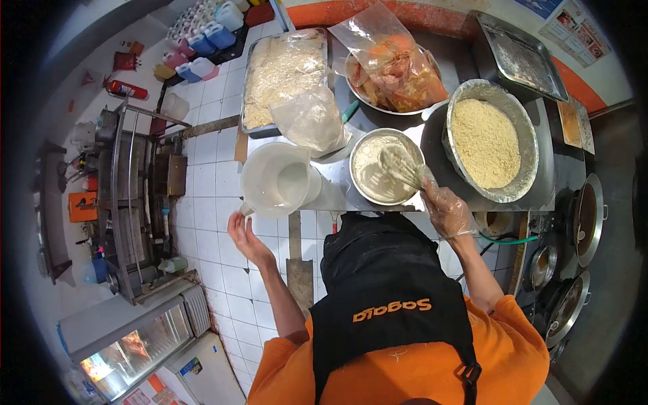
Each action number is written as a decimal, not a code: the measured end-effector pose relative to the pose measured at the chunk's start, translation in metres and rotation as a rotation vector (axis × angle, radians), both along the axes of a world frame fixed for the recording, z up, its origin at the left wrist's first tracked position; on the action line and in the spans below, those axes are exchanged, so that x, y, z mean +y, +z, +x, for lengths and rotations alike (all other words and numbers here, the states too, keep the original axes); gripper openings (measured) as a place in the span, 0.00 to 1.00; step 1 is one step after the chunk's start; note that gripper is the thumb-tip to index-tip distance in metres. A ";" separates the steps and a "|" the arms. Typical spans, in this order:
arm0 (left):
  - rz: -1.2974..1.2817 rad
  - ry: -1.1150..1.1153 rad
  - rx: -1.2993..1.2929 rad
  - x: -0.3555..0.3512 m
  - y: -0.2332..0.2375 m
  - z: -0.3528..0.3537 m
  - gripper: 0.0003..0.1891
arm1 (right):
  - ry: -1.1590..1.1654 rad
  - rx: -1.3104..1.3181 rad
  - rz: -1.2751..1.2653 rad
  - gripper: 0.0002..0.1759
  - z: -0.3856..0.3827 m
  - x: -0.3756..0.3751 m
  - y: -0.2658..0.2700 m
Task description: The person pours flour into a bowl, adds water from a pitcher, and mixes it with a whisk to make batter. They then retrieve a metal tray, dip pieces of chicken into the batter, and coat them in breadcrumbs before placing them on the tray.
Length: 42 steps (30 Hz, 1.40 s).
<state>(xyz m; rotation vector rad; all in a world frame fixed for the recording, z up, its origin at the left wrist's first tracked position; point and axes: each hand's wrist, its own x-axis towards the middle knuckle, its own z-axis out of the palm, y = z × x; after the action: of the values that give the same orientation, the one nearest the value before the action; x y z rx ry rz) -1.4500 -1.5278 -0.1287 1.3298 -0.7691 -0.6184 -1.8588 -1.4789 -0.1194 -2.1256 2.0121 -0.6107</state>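
My right hand, in a clear plastic glove, is closed round the handle of a wire whisk. The whisk's wires dip into a round metal bowl of pale, creamy batter. Bare and with loosely spread fingers, my left hand is just below the handle of a translucent plastic pitcher. That pitcher stands at the table's front edge, left of the bowl, and has some liquid inside. Behind it lies a plastic bag of whitish powder.
A tray of pale crumbs sits at the back left. Bagged raw meat fills a basin in the back middle. On the right stands a large tub of yellowish crumbs, with a metal pan behind. Woks are at far right.
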 end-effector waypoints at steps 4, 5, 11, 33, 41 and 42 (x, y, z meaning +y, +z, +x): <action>-0.042 -0.190 0.131 -0.026 -0.013 0.007 0.18 | 0.044 -0.004 -0.008 0.29 -0.003 -0.002 -0.017; -0.047 -0.188 0.125 -0.033 -0.019 0.014 0.18 | 0.046 -0.010 -0.014 0.29 -0.002 -0.005 -0.015; 0.019 -0.161 0.305 -0.046 -0.001 -0.014 0.19 | -0.002 -0.081 0.017 0.27 -0.003 -0.004 -0.019; 0.183 -0.373 -0.581 -0.052 0.075 -0.097 0.25 | -0.027 0.010 0.311 0.28 -0.001 -0.007 -0.006; 0.218 -0.378 -0.659 -0.056 0.079 -0.106 0.24 | -0.030 0.006 0.431 0.25 0.001 -0.014 0.003; 0.222 -0.381 -0.678 -0.056 0.079 -0.105 0.24 | -0.021 -0.009 0.429 0.26 0.001 -0.014 0.007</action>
<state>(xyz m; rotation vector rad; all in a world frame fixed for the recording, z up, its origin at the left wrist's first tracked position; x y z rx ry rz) -1.5552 -1.5839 -0.0499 1.6342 -1.5662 -0.5580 -1.8574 -1.4931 -0.1120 -1.8438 1.9470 -0.1661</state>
